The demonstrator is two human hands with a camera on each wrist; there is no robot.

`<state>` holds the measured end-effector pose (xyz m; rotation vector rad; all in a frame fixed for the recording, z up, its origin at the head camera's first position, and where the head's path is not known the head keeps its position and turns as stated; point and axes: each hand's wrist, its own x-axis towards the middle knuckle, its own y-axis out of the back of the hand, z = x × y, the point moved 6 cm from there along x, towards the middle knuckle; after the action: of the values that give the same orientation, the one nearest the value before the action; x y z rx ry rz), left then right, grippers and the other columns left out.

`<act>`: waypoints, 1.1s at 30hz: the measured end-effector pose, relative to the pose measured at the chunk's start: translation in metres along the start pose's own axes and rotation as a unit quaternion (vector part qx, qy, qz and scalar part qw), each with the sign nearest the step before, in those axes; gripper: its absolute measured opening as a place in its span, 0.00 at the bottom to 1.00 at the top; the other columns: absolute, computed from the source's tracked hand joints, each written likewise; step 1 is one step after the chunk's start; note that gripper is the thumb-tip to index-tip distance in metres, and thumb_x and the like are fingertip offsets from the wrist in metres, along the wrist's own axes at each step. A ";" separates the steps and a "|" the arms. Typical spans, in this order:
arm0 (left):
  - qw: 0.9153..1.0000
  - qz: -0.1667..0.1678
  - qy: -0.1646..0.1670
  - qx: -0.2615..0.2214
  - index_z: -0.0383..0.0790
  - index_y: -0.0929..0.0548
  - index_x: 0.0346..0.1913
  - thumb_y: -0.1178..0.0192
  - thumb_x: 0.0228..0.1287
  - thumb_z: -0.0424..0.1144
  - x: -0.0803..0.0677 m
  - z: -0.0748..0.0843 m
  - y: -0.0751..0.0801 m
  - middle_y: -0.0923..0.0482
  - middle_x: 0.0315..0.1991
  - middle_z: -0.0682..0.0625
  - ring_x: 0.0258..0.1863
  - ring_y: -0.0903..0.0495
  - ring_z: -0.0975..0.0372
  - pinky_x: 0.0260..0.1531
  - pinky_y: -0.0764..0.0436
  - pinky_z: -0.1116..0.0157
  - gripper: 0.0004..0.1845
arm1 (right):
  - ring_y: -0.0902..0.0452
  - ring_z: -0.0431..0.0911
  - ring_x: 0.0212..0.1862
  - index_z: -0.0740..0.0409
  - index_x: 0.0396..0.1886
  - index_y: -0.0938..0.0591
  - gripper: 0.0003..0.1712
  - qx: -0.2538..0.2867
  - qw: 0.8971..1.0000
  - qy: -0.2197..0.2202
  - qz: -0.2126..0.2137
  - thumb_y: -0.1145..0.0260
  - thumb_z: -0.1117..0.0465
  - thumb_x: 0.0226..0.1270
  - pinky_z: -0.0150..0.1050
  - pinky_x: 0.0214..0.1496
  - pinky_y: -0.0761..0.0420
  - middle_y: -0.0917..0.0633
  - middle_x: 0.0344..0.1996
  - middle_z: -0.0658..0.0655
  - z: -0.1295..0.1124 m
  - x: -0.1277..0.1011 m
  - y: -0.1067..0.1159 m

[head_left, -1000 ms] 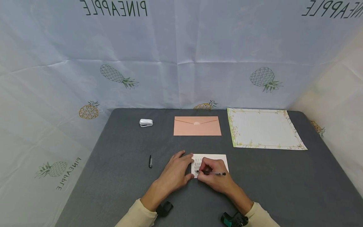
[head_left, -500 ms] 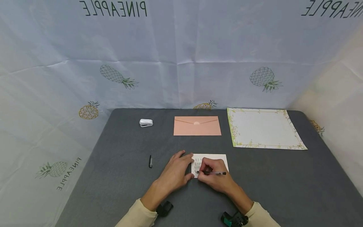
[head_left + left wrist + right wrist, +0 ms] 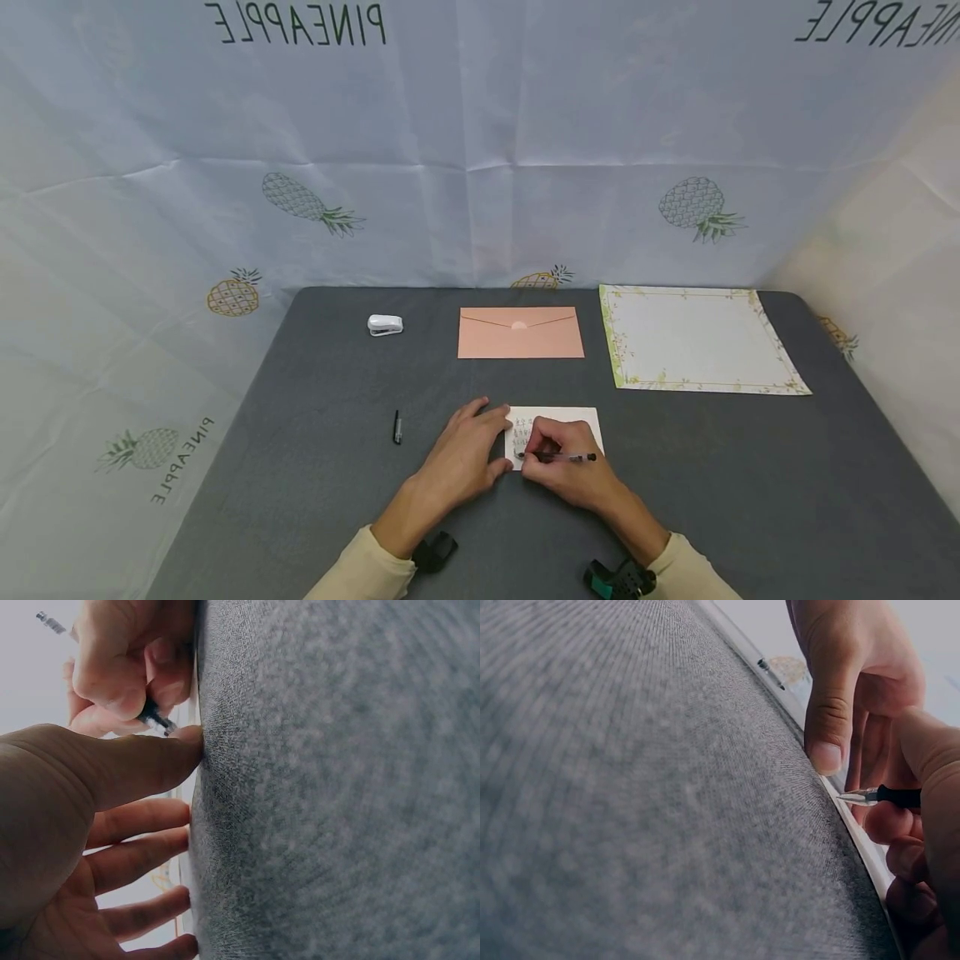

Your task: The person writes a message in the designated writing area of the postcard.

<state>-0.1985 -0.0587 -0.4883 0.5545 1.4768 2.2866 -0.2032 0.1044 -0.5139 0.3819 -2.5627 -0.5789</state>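
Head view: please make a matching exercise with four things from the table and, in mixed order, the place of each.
Things:
1. stapler
2. envelope
3. cap
4. pen

Places:
A. in the right hand
B. far left of the table
C. left of the left hand
D. far middle, beside the bordered sheet

Pairs: 1-B, 2-D, 3-C, 4-A

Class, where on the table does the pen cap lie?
In the head view, the pen cap lies on the grey table, left of the left hand.
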 end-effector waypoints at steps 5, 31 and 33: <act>1.000 -0.010 0.012 0.002 0.38 0.11 0.61 0.17 0.61 0.42 0.000 -0.001 -0.001 0.16 0.71 0.44 0.76 0.24 0.42 0.77 0.26 0.42 0.27 | 0.32 0.29 0.20 0.40 0.25 0.19 0.21 0.001 0.999 0.001 0.042 0.27 0.75 0.51 0.22 0.22 0.35 0.20 0.19 0.38 0.001 -0.001 0.007; 0.999 -0.032 0.030 0.002 0.38 0.12 0.63 0.18 0.63 0.43 0.001 0.001 0.000 0.18 0.73 0.44 0.78 0.26 0.43 0.79 0.27 0.41 0.27 | 0.34 0.29 0.20 0.41 0.25 0.19 0.19 -0.002 1.000 -0.018 0.011 0.27 0.73 0.52 0.22 0.23 0.39 0.23 0.18 0.37 0.002 -0.002 0.006; 0.999 -0.033 0.031 0.002 0.38 0.12 0.63 0.18 0.63 0.43 0.001 0.001 0.000 0.18 0.73 0.44 0.78 0.26 0.43 0.79 0.27 0.41 0.27 | 0.34 0.29 0.20 0.42 0.25 0.19 0.19 0.000 1.000 -0.017 0.011 0.27 0.74 0.52 0.22 0.22 0.39 0.23 0.18 0.37 0.002 -0.002 0.006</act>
<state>-0.1991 -0.0573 -0.4879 0.4342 1.5069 2.2691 -0.2034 0.1116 -0.5137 0.3467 -2.5971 -0.5820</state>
